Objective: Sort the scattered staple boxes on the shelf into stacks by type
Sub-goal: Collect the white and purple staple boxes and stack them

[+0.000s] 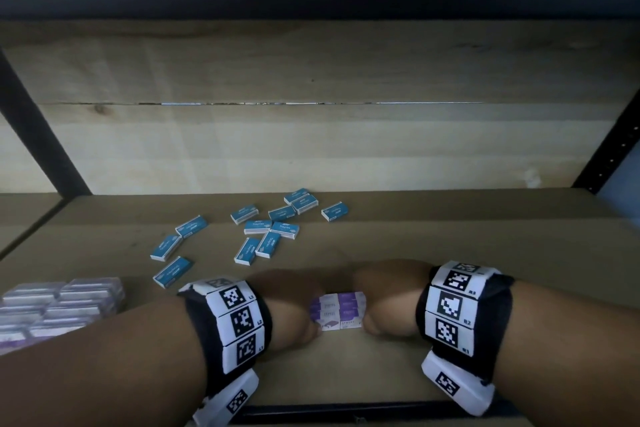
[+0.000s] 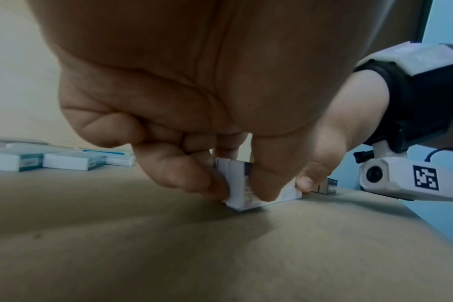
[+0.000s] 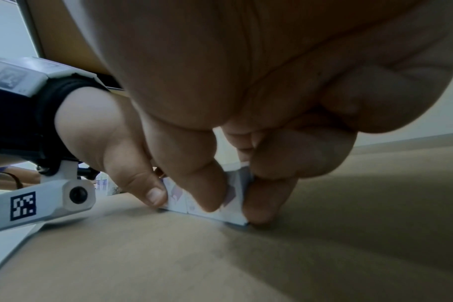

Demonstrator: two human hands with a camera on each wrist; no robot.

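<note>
Both hands, left hand (image 1: pixel 291 308) and right hand (image 1: pixel 388 302), squeezing a small block of purple-and-white cardboard staple boxes (image 1: pixel 338 311) at the front of the brown shelf (image 1: pixel 450 239). Fingers (image 2: pixel 194 179) curled tight on each end. Best to press evenly, lift level, then carry left to the purple stacks (image 1: pixel 59 308). Blue boxes (image 1: pixel 256 229) scattered behind, not sorted yet.

A pale wooden back panel (image 1: pixel 311 149) rises behind the brown shelf board (image 1: pixel 450 246). Black metal uprights (image 1: pixel 38 128) flank it in dim light.

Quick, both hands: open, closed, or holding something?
Left hand: closed, gripping the purple staple boxes.
Right hand: closed on the same boxes' other end.
</note>
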